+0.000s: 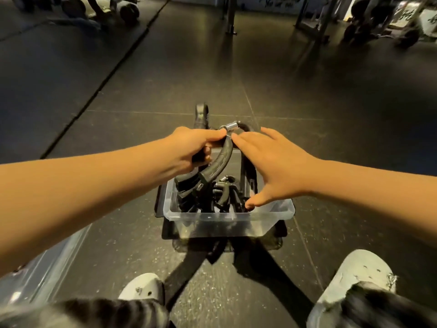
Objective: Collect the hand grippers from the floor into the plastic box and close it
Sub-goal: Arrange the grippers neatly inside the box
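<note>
1. The left hand point(189, 147) comes in from 9 o'clock, its forearm level. Its fingers are curled tight round one handle of a hand gripper point(216, 162), with the thumb up by the metal spring point(230, 127).
2. That hand gripper hangs over the far half of the plastic box point(212, 215), spring at 12 o'clock and the free handle pointing down toward 7 o'clock. I judge the step in hand to be lowering it in.
3. To do this well, lay it flat and in line with the pile of grippers point(212, 197) already inside. They lie tangled and near the rim, so a handle left standing would likely stop the lid seating.
4. One more gripper point(201, 114) lies on the floor at 12 o'clock from the box and has yet to be gathered.
5. A dark flat piece point(166, 229) sits under the box. It may be the lid, but I cannot tell.
6. The right hand point(272, 166) reaches in from 3 o'clock and holds nothing. Its fingers are straight and spread, the fingertips just beside the spring, and the thumb dips inside the box at 4 o'clock. It could press the pile down to make room.
</note>
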